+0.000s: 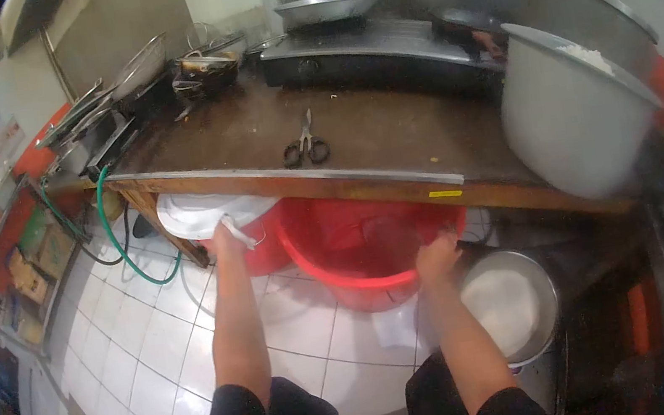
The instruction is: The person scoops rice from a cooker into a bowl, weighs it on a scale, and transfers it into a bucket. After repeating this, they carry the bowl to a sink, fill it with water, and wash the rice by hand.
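Note:
Under the front of the table, my left hand [224,234] is closed on a white cloth [245,238] at the edge of a white cover [201,212]. That cover sits over a red bucket [269,254]. My right hand [439,255] grips the right side of the rim of a wide red tub [334,279], which stands partly beneath the table and shows a dark red inside. Just right of that hand is a round metal pot [509,306] with something whitish in it.
Scissors [306,145] lie on the brown table [230,145]. A gas stove [378,52] carries a wok [329,8]. At the table's right end stands a large grey pot [573,114]. Strainers and pans [139,69] crowd the left end. A green hose [123,245] trails onto the tiled floor.

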{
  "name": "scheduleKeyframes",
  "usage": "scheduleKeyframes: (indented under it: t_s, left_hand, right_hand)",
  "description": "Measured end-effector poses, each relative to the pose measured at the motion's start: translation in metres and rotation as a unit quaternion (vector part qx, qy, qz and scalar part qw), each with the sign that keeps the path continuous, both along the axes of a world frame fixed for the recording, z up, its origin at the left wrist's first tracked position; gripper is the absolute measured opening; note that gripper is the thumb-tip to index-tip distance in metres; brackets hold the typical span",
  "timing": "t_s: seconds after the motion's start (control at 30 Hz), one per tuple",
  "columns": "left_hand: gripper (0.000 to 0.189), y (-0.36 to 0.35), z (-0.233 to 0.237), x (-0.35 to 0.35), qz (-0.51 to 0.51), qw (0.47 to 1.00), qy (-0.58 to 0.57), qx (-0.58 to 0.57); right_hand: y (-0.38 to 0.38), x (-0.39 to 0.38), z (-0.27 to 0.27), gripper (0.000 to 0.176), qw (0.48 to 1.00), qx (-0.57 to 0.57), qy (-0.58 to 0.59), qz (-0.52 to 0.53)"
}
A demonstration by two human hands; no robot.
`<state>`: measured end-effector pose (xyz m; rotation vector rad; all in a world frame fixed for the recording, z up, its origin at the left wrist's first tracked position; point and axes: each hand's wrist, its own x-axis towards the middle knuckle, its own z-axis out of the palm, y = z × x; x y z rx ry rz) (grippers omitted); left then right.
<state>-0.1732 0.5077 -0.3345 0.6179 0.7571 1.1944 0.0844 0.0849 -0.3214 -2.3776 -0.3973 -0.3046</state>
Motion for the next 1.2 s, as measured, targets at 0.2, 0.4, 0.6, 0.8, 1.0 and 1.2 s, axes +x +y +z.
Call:
scheduleKeyframes:
  t_s: [0.2,0.4,0.6,0.8,1.0,1.2]
  left_hand:
    - [0.036,-0.156,0.063,0.018,-0.07,0.993,-0.049,-0.087]
    - [0.046,-0.246,0.046,0.046,-0.107,0.988,0.054,-0.099]
    - [0.035,-0.26,-0.015,0.068,-0.117,0.957,0.26,0.048]
    - [0.042,-0.29,0.014,0.073,-0.018,0.858,0.482,0.176]
    - [0.044,-0.236,-0.048,0.069,-0.1,0.887,0.43,0.132]
    - [0.039,-0.268,-0.019,0.078,-0.153,0.941,0.292,0.08]
  right_hand:
    - [0.014,0.019,-0.01,0.047,0.999,0.036,-0.035,0.008]
    - [0.003,0.015,0.0,0.046,0.965,0.261,-0.035,0.01]
    - [-0.01,0.009,0.001,0.052,0.94,0.339,0.026,0.011]
    - [-0.015,0.044,-0.035,0.067,0.954,0.285,0.037,0.079]
    - [-0.029,0.058,-0.024,0.073,0.958,0.246,0.087,0.118]
    - [-0.047,0.077,-0.031,0.087,0.967,0.153,0.108,0.17]
